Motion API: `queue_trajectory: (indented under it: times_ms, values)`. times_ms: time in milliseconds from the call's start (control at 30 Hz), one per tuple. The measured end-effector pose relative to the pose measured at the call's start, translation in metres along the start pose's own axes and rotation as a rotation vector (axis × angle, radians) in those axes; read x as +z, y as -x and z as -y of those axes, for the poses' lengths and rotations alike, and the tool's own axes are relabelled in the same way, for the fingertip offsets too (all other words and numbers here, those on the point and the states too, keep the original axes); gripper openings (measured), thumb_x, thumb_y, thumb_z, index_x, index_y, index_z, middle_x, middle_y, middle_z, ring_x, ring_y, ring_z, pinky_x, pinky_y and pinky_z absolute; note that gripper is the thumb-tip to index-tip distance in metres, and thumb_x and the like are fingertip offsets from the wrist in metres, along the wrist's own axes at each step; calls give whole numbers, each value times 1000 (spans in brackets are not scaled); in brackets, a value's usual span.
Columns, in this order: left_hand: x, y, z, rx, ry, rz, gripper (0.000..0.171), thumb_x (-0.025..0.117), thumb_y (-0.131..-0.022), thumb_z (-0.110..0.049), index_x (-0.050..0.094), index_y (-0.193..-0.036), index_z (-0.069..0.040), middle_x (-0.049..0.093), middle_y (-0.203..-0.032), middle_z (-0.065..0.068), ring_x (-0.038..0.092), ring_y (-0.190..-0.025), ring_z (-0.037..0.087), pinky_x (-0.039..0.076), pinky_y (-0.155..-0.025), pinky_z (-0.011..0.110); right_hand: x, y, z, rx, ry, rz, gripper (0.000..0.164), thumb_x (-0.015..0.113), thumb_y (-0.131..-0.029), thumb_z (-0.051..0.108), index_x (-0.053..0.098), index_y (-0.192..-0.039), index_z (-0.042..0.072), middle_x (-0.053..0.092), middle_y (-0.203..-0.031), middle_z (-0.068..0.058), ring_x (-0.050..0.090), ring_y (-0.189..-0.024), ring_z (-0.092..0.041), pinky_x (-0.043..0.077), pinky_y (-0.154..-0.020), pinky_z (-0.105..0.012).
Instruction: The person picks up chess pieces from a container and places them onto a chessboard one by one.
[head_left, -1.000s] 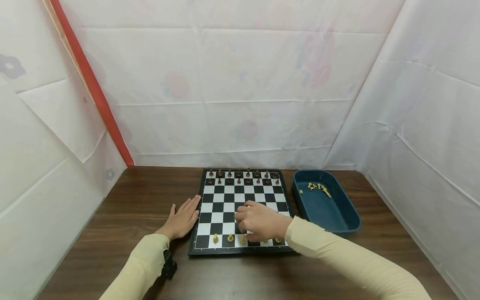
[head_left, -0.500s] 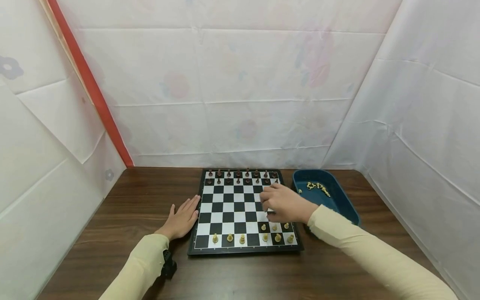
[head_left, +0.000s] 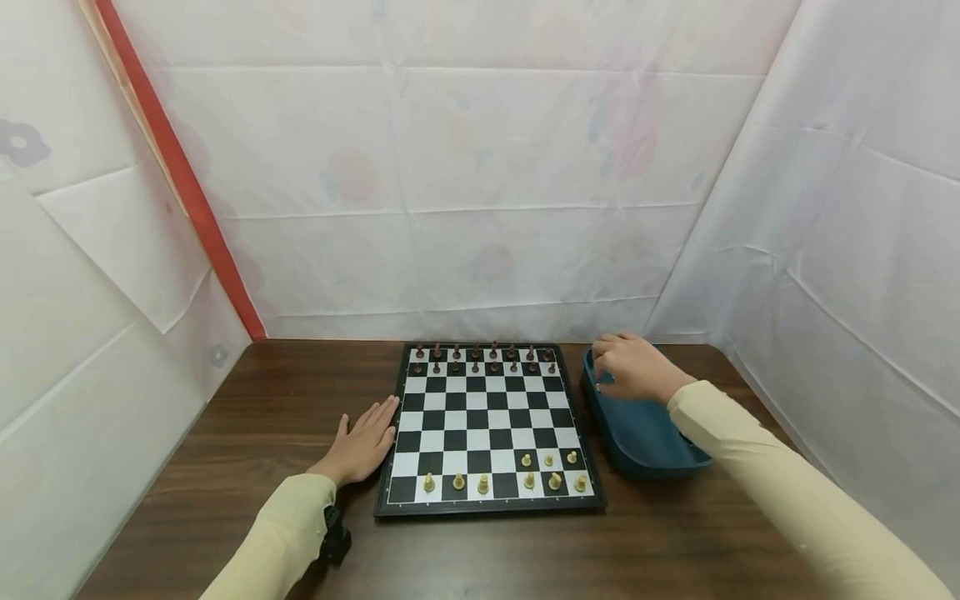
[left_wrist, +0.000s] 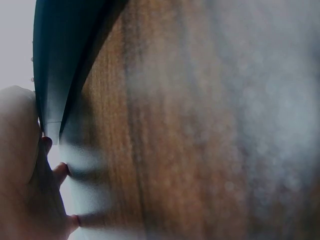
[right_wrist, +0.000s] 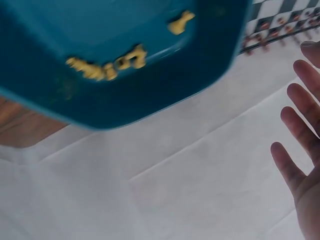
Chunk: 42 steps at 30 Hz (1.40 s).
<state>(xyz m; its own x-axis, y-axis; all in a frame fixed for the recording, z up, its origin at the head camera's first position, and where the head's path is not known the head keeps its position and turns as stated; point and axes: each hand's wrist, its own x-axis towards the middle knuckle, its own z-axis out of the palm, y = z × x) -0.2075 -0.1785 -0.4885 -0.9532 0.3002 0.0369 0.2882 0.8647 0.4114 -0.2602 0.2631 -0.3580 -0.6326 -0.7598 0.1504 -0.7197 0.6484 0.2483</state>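
Observation:
My left hand [head_left: 362,444] lies flat on the table with fingertips at the left edge of the chessboard [head_left: 455,418]. Over the far end of a blue plastic bin [head_left: 652,446] hovers my right hand [head_left: 636,367], which hides the pieces inside from the head view. In the right wrist view its fingers [right_wrist: 301,100] are spread with nothing between them. That view also shows several yellow chess pieces [right_wrist: 90,68] along the bin's wall, one lying apart. Yellow pieces [head_left: 483,483] stand on the board's two near rows, with gaps. Dark red pieces [head_left: 475,367] fill the two far rows.
The brown wooden table [head_left: 315,375] bears the board and bin. White sheeting [head_left: 465,208] hangs behind and at both sides, with a red strip [head_left: 180,179] at the left corner. A black wrist device [head_left: 335,533] sits on the left sleeve.
My right hand has moved from the board's near rows, rightward and away, to above the bin. Yellow pieces it covered on the near right now show. The left hand stays in place.

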Motion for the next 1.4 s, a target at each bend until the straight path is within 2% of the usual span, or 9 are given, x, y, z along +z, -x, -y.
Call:
queue_trajectory:
  times_ms: [133, 400, 533, 700, 767, 967, 1033, 1233, 1400]
  values:
    - [0, 1, 0, 0, -2, 3, 53, 34, -104, -23, 22, -152, -4, 22, -155, 16, 20, -140, 40, 1, -103, 71, 8, 6, -19, 43, -14, 11, 8, 80, -73, 19, 72, -70, 18, 55, -79, 5, 53, -79, -18, 45, -80, -47]
    - [-4, 1, 0, 5, -13, -5, 53, 33, -104, -23, 22, -151, -4, 23, -155, 16, 21, -140, 40, 2, -103, 71, 20, 20, -42, 106, 19, 11, 11, 77, -73, 13, 69, -67, 18, 54, -74, 4, 53, -73, -19, 46, -71, -44]
    - [-3, 1, 0, 5, -7, -1, 53, 33, -104, -23, 22, -152, -5, 22, -156, 15, 20, -140, 39, 1, -103, 70, 27, 26, -50, 133, 23, 77, 12, 79, -72, 15, 70, -65, 18, 53, -74, 5, 52, -73, -20, 44, -70, -45]
    - [-1, 0, 1, 2, -6, 7, 53, 34, -104, -24, 21, -152, -5, 22, -156, 15, 19, -141, 39, 1, -103, 70, 41, 34, -60, 159, 25, 140, 17, 79, -71, 15, 66, -62, 20, 52, -72, 5, 53, -73, -20, 45, -78, -51]
    - [-1, 0, 2, 1, -10, 6, 53, 33, -104, -24, 21, -152, -5, 22, -156, 15, 19, -141, 39, 1, -103, 70, 46, 36, -62, 173, 30, 145, 23, 79, -70, 13, 61, -58, 21, 50, -70, 6, 52, -71, -20, 44, -78, -51]
    - [-2, 0, 2, -4, -7, -3, 53, 33, -104, -23, 22, -152, -5, 22, -155, 15, 19, -141, 39, 1, -103, 70, 57, 39, -64, 208, 94, 149, 37, 77, -70, 10, 49, -50, 23, 44, -63, 6, 49, -67, -20, 40, -66, -43]
    - [-2, 0, 2, -5, -7, -4, 53, 33, -104, -23, 22, -152, -5, 22, -155, 15, 19, -141, 39, 1, -103, 70, 60, 39, -64, 217, 113, 151, 37, 76, -71, 9, 48, -51, 23, 45, -62, 6, 50, -69, -21, 42, -67, -44]
    - [0, 1, 1, -5, -5, 8, 53, 33, -104, -24, 21, -152, -5, 22, -156, 15, 19, -141, 38, 2, -103, 70, 72, 40, -64, 237, 161, 219, 25, 80, -73, 12, 59, -60, 19, 52, -65, 6, 50, -72, -22, 42, -74, -48]
    - [0, 2, -1, -4, -5, 5, 53, 34, -103, -24, 22, -152, -5, 23, -155, 15, 20, -140, 39, 2, -103, 70, 80, 43, -63, 213, 224, 242, 19, 82, -72, 13, 63, -66, 17, 54, -66, 4, 49, -71, -21, 41, -75, -47]
